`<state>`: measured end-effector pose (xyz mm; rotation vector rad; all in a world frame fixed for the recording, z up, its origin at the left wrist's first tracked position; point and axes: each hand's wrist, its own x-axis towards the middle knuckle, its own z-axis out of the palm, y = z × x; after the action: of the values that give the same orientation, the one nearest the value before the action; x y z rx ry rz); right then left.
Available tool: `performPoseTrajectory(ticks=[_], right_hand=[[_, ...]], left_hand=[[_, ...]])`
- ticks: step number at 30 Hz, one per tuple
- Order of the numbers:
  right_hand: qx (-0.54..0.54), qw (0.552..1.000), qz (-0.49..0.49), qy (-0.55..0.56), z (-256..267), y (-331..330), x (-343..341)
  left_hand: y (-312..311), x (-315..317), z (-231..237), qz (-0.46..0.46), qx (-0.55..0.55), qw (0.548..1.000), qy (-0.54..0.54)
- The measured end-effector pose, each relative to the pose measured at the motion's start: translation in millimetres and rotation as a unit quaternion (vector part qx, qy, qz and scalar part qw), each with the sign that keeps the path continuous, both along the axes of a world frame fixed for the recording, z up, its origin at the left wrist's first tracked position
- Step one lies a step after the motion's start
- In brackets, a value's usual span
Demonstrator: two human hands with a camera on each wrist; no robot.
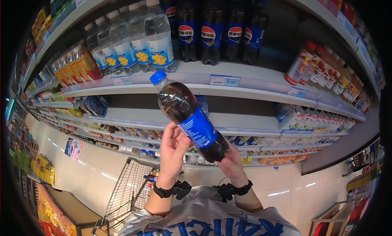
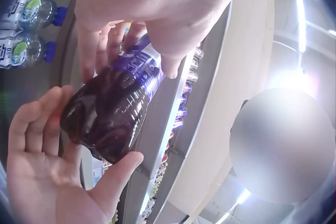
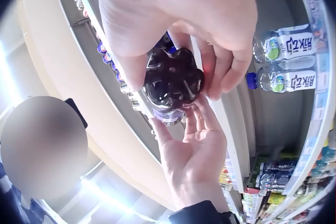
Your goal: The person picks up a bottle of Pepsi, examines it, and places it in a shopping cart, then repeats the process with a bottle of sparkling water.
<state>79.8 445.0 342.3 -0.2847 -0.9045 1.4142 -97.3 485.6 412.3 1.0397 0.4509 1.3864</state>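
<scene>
Both hands hold a plastic cola bottle with dark drink, a blue cap and a blue label printed with white text. It tilts in front of the shelves, cap toward the upper left in the head view. My left hand grips it at the label, thumb on one side and fingers on the other. Around the bottle's base, my right hand has its thumb and fingers on opposite sides. The right wrist view looks onto the lobed bottle bottom between the right thumb and fingers, with the left hand beyond.
Similar cola bottles stand on the shelf ahead, beside clear soda water bottles. A price tag sits on the shelf edge. Juice bottles stand farther right. A wire shopping cart with a few items is at the lower left.
</scene>
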Motion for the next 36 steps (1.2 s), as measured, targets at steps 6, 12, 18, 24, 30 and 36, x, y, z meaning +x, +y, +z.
performPoseTrajectory(ticks=[6,12,18,24,30,36], right_hand=[[0.023,0.991,-0.068,-0.115,11,-4,1],[-0.009,0.998,0.002,-0.058,-14,5,0],[-0.054,0.984,0.166,0.016,-7,1,6],[-0.032,0.999,0.032,-0.007,-8,-7,-6],[-0.031,0.999,-0.014,-0.007,1,-9,-5],[0.001,0.992,-0.118,-0.055,4,-9,-12]], left_hand=[[0,6,-12,0.012,-0.003,0.999,-0.044],[-2,3,-13,0.002,-0.008,0.997,-0.081],[-4,0,-16,-0.016,-0.004,0.998,-0.066],[-1,-5,-26,-0.085,0.025,0.995,-0.053],[-1,-5,-33,-0.086,0.007,0.996,-0.036],[3,4,-20,-0.016,-0.019,0.998,-0.060]])
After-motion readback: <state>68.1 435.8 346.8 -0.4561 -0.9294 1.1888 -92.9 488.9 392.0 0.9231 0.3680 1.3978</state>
